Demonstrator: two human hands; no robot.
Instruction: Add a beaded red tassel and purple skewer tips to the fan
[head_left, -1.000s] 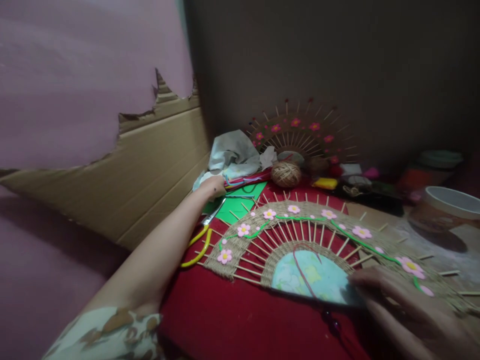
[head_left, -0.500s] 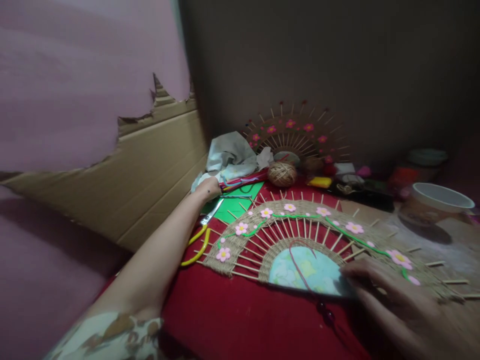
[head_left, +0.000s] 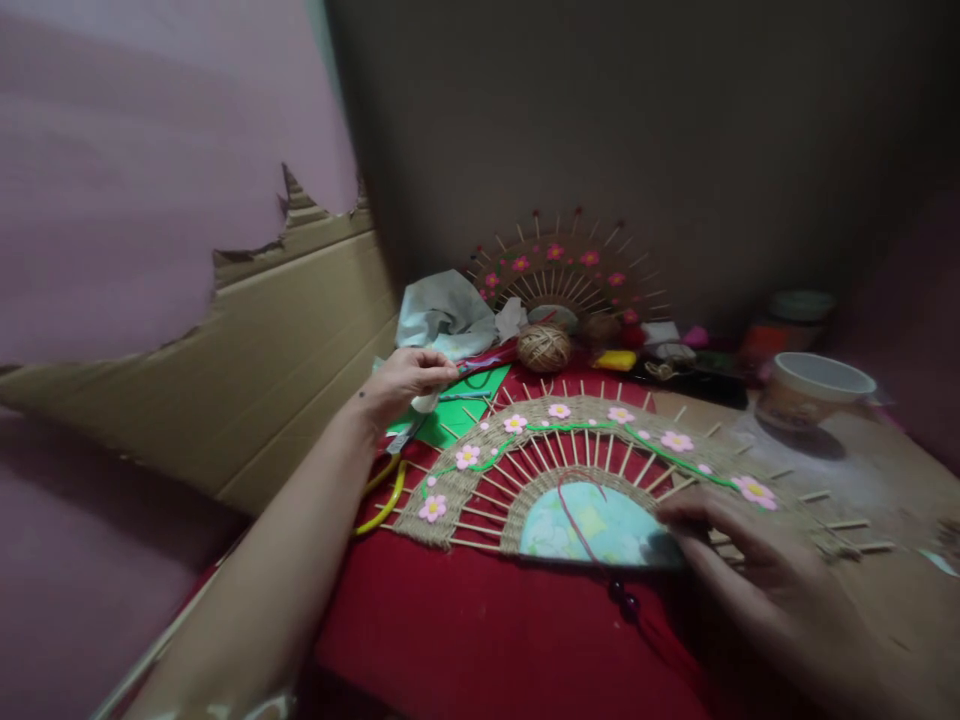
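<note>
A woven fan (head_left: pixel 547 500) of twine and thin sticks lies on the red cloth, with pink flowers, a green vine line and a pale blue half-round centre. My right hand (head_left: pixel 765 580) grips its lower right, thumb and fingers closed at the end of the blue centre. A dark red cord with dark beads (head_left: pixel 624 600) crosses that centre and hangs over the lower edge. Beyond the fan's left end, my left hand (head_left: pixel 409 385) has its fingers pinched together; a small white thing (head_left: pixel 425 403) shows under them, its kind unclear. Yellow-handled scissors (head_left: pixel 390 505) lie beneath that wrist.
Behind stand a second flowered fan (head_left: pixel 555 265), a twine ball (head_left: pixel 544 347) and crumpled grey cloth (head_left: pixel 444 315). A green sheet (head_left: pixel 450 415) lies by my left hand. Torn cardboard (head_left: pixel 300 340) lines the left wall. A white-rimmed tub (head_left: pixel 817 390) stands at right.
My left hand has come back from the coloured strands at the rear, and a white thing now shows under its fingers. My right hand keeps its hold on the fan. The view has shifted slightly.
</note>
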